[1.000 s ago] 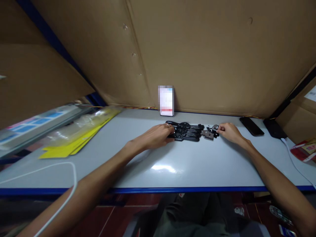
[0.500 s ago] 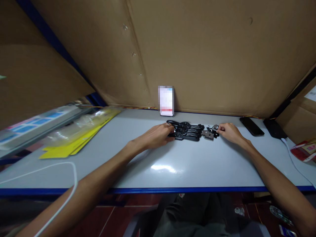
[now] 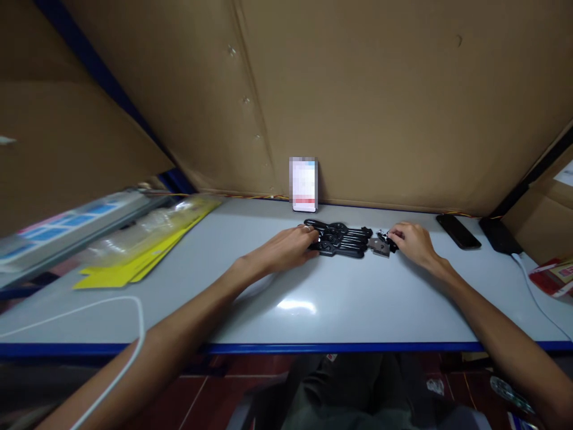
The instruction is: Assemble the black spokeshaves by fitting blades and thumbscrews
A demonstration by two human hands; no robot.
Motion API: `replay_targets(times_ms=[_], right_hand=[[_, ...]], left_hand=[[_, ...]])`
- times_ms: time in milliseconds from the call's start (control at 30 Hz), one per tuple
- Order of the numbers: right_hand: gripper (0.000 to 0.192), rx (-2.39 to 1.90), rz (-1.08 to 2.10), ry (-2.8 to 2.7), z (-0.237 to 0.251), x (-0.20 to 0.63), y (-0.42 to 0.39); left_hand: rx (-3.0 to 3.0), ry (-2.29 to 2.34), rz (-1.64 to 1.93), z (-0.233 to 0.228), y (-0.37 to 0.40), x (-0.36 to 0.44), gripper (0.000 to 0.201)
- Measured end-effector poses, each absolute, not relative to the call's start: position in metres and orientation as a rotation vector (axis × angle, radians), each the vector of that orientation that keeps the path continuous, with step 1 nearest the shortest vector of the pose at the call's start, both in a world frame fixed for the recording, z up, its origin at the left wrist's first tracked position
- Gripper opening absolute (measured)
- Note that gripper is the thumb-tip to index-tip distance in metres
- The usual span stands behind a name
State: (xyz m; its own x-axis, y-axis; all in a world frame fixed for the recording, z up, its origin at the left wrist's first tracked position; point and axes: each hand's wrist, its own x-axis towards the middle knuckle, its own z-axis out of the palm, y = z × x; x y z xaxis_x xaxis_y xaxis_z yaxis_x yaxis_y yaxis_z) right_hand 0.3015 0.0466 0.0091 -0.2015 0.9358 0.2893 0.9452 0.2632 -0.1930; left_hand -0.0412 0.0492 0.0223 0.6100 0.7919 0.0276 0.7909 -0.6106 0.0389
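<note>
Several glossy black long-handled pieces [image 3: 342, 240] lie side by side on the grey-white tabletop [image 3: 268, 286], with round forms near their left part. My left hand [image 3: 298, 245], a ring on one finger, is closed over their left end; its fingertips are partly hidden. To their right lies a small pile of metal parts, including a flat grey metal plate [image 3: 380, 247] and a shiny silver piece [image 3: 382, 235]. My right hand [image 3: 414, 242] is over the right side of this pile, thumb and fingers pinched on a small metal part, mostly hidden by the fingers.
A lit phone [image 3: 304, 185] leans against the cardboard wall [image 3: 380, 107]. To the right lie a dark phone [image 3: 459, 231] and a black case-like object [image 3: 499, 235]. Yellow sheets [image 3: 111, 273] under clear plastic bags [image 3: 138, 236] are at left. A white cable [image 3: 139, 316] crosses my left forearm.
My right hand has shifted slightly left over the metal parts, covering more of them. The left hand stays on the black pieces. The whole view has shifted a little.
</note>
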Motion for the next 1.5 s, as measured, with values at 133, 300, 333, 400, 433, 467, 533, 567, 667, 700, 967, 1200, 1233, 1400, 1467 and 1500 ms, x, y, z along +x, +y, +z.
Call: replay_targets(times_ms=[133, 300, 333, 400, 433, 467, 533, 567, 667, 700, 967, 1200, 1233, 1400, 1467, 1500], right_hand=[[0.018, -1.632, -0.011, -2.279, 0.009, 0.282, 0.056], [0.021, -1.543, 0.052, -2.396, 0.008, 0.273, 0.077], [0.022, -1.528, 0.066, -2.416, 0.008, 0.272, 0.081], [0.023, -1.505, 0.090, -2.445, 0.006, 0.270, 0.087], [0.024, -1.498, 0.100, -2.454, 0.005, 0.270, 0.089], [0.024, -1.493, 0.108, -2.461, 0.005, 0.269, 0.090], [0.025, -1.490, 0.120, -2.467, 0.005, 0.268, 0.093], [0.025, -1.490, 0.126, -2.470, 0.005, 0.268, 0.094], [0.024, -1.485, 0.140, -2.481, 0.006, 0.266, 0.097], [0.023, -1.480, 0.144, -2.485, 0.006, 0.266, 0.098], [0.023, -1.439, 0.163, -2.499, 0.006, 0.263, 0.099], [0.025, -1.448, 0.164, -2.480, 0.009, 0.265, 0.098], [0.026, -1.448, 0.165, -2.477, 0.009, 0.265, 0.097], [0.027, -1.413, 0.171, -2.486, 0.007, 0.263, 0.097], [0.026, -1.402, 0.170, -2.488, 0.006, 0.262, 0.097], [0.026, -1.399, 0.169, -2.489, 0.005, 0.262, 0.097]], left_hand=[[2.814, 1.364, 0.054, 0.024, 0.047, -0.040, 0.017], [2.815, 1.360, 0.064, 0.022, 0.048, -0.041, 0.020], [2.810, 1.362, 0.064, 0.022, 0.048, -0.041, 0.020], [2.799, 1.370, 0.062, 0.023, 0.048, -0.040, 0.020], [2.794, 1.374, 0.062, 0.023, 0.047, -0.040, 0.020], [2.789, 1.377, 0.063, 0.024, 0.047, -0.039, 0.020], [2.783, 1.380, 0.066, 0.025, 0.046, -0.039, 0.019], [2.782, 1.380, 0.066, 0.026, 0.046, -0.039, 0.019], [2.780, 1.386, 0.057, 0.026, 0.045, -0.039, 0.019], [2.781, 1.388, 0.054, 0.027, 0.045, -0.039, 0.019], [2.780, 1.390, 0.050, 0.028, 0.044, -0.038, 0.018], [2.785, 1.383, 0.055, 0.028, 0.044, -0.038, 0.019], [2.784, 1.381, 0.053, 0.028, 0.044, -0.038, 0.019], [2.776, 1.386, 0.051, 0.028, 0.044, -0.037, 0.019], [2.776, 1.389, 0.045, 0.029, 0.043, -0.037, 0.019], [2.775, 1.391, 0.041, 0.029, 0.043, -0.037, 0.019]])
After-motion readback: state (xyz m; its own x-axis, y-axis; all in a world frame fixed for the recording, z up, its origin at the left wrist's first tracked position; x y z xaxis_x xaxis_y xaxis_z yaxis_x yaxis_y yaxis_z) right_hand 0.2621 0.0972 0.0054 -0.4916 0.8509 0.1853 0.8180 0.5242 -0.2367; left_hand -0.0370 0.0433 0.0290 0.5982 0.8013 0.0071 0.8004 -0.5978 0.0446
